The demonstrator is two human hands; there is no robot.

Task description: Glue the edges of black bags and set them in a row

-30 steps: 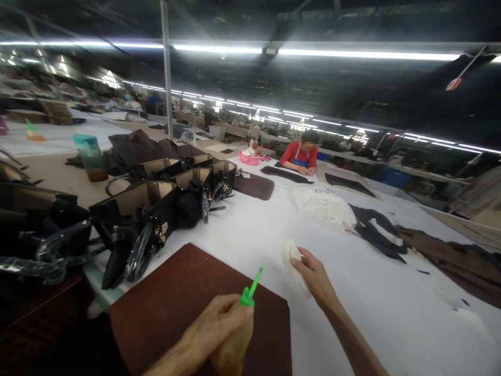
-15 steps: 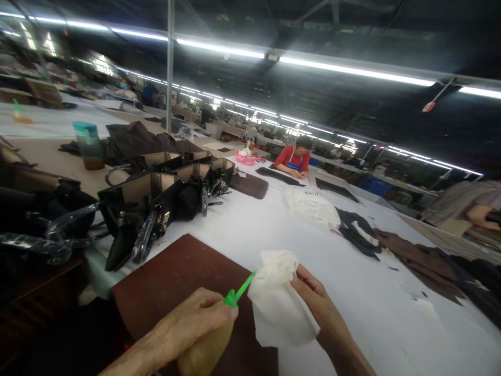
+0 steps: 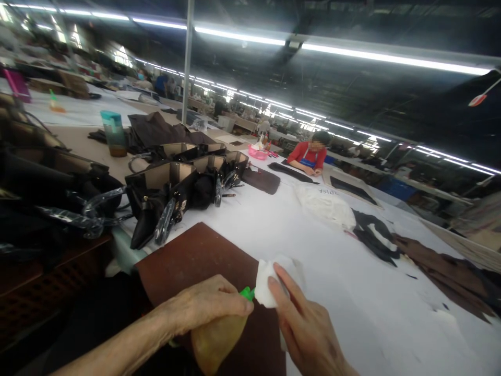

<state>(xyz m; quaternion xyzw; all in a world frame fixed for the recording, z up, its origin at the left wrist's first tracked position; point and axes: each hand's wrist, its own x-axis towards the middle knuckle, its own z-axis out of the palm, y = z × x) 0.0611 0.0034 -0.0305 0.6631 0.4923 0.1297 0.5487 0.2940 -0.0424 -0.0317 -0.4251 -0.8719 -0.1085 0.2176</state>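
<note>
My left hand (image 3: 219,305) is closed around a squeeze bottle (image 3: 217,342) with a yellowish body and a green nozzle cap (image 3: 246,293). In my right hand (image 3: 303,324) is a crumpled white cloth (image 3: 268,284), pinched between thumb and fingers. The cloth wraps over the green nozzle, so the tip is hidden. Both hands are above a reddish-brown sheet (image 3: 195,258) lying at the near edge of the white table (image 3: 336,292).
Black handbags (image 3: 160,196) with plastic-wrapped handles crowd the left side. Behind them stands a teal-lidded bottle (image 3: 113,133). A white bag (image 3: 324,203) and dark fabric pieces (image 3: 438,271) lie to the right. Across the table leans a person in red (image 3: 307,154).
My right hand has brought the cloth over the green nozzle, which was bare with its tip beside the cloth. The cloth is now bunched smaller, and the whole view has shifted slightly.
</note>
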